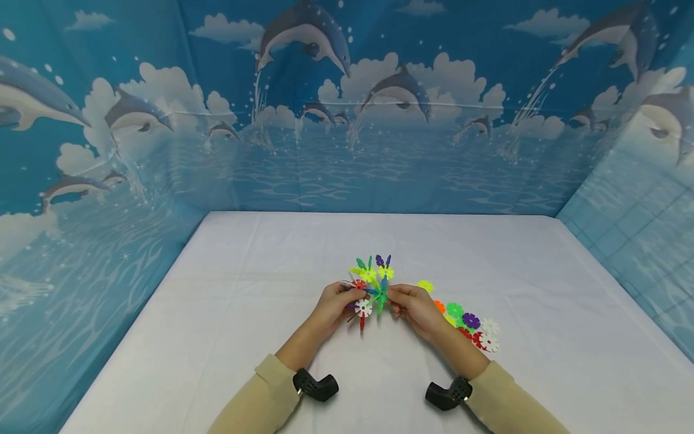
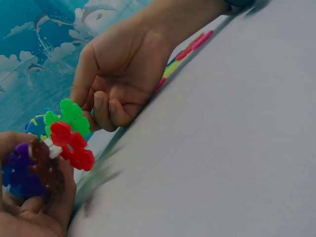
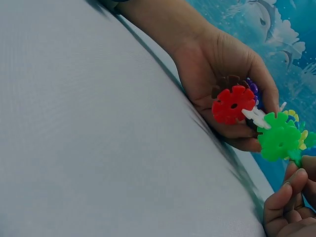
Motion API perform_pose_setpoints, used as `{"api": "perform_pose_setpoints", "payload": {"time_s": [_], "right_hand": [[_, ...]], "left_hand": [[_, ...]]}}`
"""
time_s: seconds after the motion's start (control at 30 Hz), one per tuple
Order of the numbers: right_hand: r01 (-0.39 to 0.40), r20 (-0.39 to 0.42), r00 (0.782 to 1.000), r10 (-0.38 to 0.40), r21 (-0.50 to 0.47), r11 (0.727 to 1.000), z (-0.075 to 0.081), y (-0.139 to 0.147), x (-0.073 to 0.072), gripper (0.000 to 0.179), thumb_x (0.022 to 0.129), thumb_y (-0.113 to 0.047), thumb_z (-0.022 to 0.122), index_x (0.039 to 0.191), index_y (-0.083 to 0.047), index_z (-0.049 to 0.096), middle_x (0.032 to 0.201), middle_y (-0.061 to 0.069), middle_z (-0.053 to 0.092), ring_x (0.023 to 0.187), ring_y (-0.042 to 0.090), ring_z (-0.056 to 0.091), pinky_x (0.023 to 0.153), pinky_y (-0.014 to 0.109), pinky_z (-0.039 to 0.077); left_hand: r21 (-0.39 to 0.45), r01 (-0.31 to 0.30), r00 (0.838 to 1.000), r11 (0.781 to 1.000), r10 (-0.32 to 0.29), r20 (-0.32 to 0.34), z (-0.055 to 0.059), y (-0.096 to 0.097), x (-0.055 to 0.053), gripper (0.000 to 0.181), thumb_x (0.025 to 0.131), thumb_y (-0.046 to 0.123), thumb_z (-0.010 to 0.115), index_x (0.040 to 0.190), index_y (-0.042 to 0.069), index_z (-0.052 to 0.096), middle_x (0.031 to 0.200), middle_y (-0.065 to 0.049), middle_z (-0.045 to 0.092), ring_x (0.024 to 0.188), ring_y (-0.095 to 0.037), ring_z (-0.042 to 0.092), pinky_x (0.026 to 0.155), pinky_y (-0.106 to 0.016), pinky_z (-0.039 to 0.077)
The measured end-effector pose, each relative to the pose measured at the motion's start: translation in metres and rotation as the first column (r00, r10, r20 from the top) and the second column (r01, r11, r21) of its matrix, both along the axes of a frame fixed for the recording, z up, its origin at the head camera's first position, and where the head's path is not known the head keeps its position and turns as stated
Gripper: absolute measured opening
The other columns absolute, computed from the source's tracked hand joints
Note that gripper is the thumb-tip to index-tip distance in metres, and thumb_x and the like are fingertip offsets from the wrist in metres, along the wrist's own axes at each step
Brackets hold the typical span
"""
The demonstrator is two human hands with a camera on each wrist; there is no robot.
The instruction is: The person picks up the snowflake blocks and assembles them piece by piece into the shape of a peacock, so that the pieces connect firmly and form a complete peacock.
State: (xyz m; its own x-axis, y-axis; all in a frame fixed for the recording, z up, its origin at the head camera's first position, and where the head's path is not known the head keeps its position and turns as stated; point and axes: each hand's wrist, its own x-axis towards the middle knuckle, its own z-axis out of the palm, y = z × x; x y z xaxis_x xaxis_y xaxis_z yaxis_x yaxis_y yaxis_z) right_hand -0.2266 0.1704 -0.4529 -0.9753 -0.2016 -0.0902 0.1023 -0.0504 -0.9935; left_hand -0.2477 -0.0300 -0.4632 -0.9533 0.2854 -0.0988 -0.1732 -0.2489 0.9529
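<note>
A cluster of interlocked plastic snowflake discs (image 1: pixel 368 275) is held up between both hands over the table. Its slotted discs are yellow, green, blue, purple, red, white and brown. My left hand (image 1: pixel 332 301) grips the cluster's left side, with its fingers around a purple and a brown disc (image 2: pixel 47 168) in the left wrist view. A red disc (image 3: pixel 232 104) sticks out beside that palm. On the other side, my right hand (image 1: pixel 416 306) pinches a green piece at the cluster's edge between thumb and fingertip, just below a larger green disc (image 3: pixel 280 136).
Loose discs (image 1: pixel 471 320) in several colours lie on the white-covered table (image 1: pixel 271 259), right beside and partly behind the right forearm. A blue dolphin-print curtain (image 1: pixel 347 163) stands at the back and sides. Each wrist wears a black camera mount (image 1: pixel 317 386).
</note>
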Motion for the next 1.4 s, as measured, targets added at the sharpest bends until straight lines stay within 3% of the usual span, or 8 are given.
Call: {"api": "perform_pose_setpoints", "payload": {"time_s": [0.33,0.53,0.6,0.7,0.9,1.07,1.27,1.4], "right_hand": [[-0.005,-0.014,1.0,0.005,0.011,1.0,-0.002,-0.001,-0.001,0.029,0.1,-0.008,0.053,0.116,0.016,0.057,0.082,0.004,0.058,0.067,0.011,0.05,0.062,0.023,0.046],[0.066,-0.059,0.997,-0.057,0.164,0.984,0.009,0.012,-0.008,0.031,0.099,-0.014,0.058,0.113,0.013,0.063,0.085,0.007,0.065,0.069,0.012,0.055,0.063,0.025,0.049],[0.139,-0.093,0.989,-0.117,0.283,0.949,0.013,0.022,-0.012,0.033,0.098,-0.019,0.059,0.114,0.009,0.064,0.089,0.008,0.065,0.072,0.014,0.055,0.064,0.024,0.049],[0.22,-0.151,0.974,-0.168,0.479,0.85,0.016,0.04,-0.017,0.032,0.098,-0.022,0.059,0.116,0.004,0.065,0.099,0.012,0.064,0.082,0.021,0.056,0.069,0.025,0.049],[0.256,-0.243,0.963,-0.113,0.711,0.655,0.013,0.058,-0.019,0.035,0.094,-0.016,0.063,0.12,0.008,0.062,0.112,0.025,0.059,0.101,0.038,0.056,0.082,0.039,0.054],[0.255,-0.258,0.963,-0.082,0.762,0.595,0.01,0.059,-0.02,0.033,0.09,-0.011,0.069,0.114,0.01,0.061,0.107,0.025,0.059,0.099,0.039,0.055,0.085,0.047,0.052],[0.294,-0.279,0.952,-0.129,0.704,0.646,0.011,0.051,-0.017,0.024,0.091,-0.011,0.068,0.107,0.005,0.061,0.092,0.014,0.059,0.084,0.027,0.055,0.069,0.032,0.051],[0.241,-0.222,0.965,-0.139,0.544,0.804,0.015,0.033,-0.009,0.021,0.092,-0.009,0.065,0.105,0.008,0.06,0.087,0.011,0.063,0.077,0.021,0.064,0.066,0.026,0.053]], "left_hand": [[0.055,0.095,0.995,0.994,-0.096,0.01,-0.002,-0.002,-0.001,0.025,0.087,-0.001,0.064,0.111,-0.005,0.055,0.092,-0.001,0.064,0.079,-0.01,0.062,0.067,-0.022,0.052],[0.092,0.109,0.993,0.99,-0.113,0.038,-0.003,-0.005,-0.003,0.03,0.091,-0.003,0.06,0.118,-0.01,0.051,0.097,-0.005,0.066,0.083,-0.014,0.066,0.072,-0.024,0.054],[0.108,0.114,0.992,0.988,-0.119,0.046,-0.003,-0.006,-0.004,0.028,0.091,-0.003,0.059,0.117,-0.01,0.051,0.097,-0.007,0.067,0.084,-0.016,0.067,0.074,-0.025,0.055],[0.132,0.125,0.99,0.983,-0.133,0.047,-0.002,-0.007,-0.004,0.024,0.092,-0.004,0.059,0.115,-0.008,0.052,0.095,-0.008,0.068,0.084,-0.017,0.069,0.074,-0.025,0.055],[0.208,0.134,0.99,0.969,-0.141,0.022,-0.003,-0.009,-0.005,0.031,0.093,-0.006,0.056,0.122,-0.01,0.046,0.097,-0.007,0.068,0.084,-0.019,0.07,0.076,-0.027,0.055],[0.251,0.112,0.992,0.961,-0.122,0.023,-0.005,-0.008,-0.006,0.03,0.093,-0.008,0.055,0.122,-0.007,0.047,0.098,-0.007,0.068,0.084,-0.02,0.07,0.078,-0.028,0.055],[0.293,0.063,0.996,0.954,-0.077,0.037,-0.006,-0.007,-0.007,0.029,0.092,-0.012,0.053,0.12,-0.007,0.045,0.099,-0.008,0.067,0.084,-0.022,0.07,0.08,-0.029,0.054],[0.304,0.014,0.999,0.953,-0.028,0.044,-0.007,-0.007,-0.008,0.033,0.091,-0.013,0.053,0.122,-0.01,0.044,0.1,-0.008,0.066,0.088,-0.021,0.068,0.082,-0.028,0.054]]}}
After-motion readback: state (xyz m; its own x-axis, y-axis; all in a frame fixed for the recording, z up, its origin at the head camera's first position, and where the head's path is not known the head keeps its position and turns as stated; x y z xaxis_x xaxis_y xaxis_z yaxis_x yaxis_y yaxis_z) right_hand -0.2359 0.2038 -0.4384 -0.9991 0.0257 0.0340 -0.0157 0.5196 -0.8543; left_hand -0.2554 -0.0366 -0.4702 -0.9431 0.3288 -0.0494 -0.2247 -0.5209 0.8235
